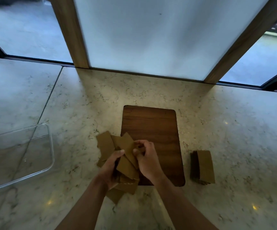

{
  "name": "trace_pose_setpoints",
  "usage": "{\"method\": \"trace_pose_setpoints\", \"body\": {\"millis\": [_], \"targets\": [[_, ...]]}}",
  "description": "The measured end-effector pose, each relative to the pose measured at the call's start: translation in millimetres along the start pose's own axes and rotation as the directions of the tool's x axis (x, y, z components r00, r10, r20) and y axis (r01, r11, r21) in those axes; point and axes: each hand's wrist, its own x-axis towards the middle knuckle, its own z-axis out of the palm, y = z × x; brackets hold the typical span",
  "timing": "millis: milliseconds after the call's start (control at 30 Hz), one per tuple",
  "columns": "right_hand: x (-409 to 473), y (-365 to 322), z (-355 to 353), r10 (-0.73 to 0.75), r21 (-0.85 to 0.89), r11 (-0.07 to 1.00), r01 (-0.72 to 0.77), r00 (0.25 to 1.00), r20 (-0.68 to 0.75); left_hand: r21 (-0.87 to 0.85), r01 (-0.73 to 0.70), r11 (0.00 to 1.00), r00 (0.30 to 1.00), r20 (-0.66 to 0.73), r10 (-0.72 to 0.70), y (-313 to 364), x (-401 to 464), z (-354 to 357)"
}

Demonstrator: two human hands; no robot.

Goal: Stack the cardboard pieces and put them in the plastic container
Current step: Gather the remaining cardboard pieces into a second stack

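Observation:
Several brown cardboard pieces (108,143) lie in a loose, fanned pile at the left edge of a dark wooden board (152,128). My left hand (111,168) grips the pile from the left, thumb on top. My right hand (147,156) pinches the top pieces from the right. A neat stack of cardboard pieces (204,166) sits apart on the counter, right of the board. The clear plastic container (51,146) stands at the far left, with nothing seen inside it.
The marble counter (234,130) runs back to a window with a frosted panel (151,39) between two wooden posts. A counter seam runs diagonally behind the container. A dark object peeks in at the left edge.

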Motion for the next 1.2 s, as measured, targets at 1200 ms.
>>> {"method": "trace_pose_setpoints", "body": {"millis": [1200], "targets": [[-5.5, -25.2, 128.2, -0.325, -0.052, 0.946, 0.321, 0.933, -0.155, -0.7, -0.31, 0.643, 0.94, -0.125, 0.317, 22.6, -25.9, -93.4]]}}
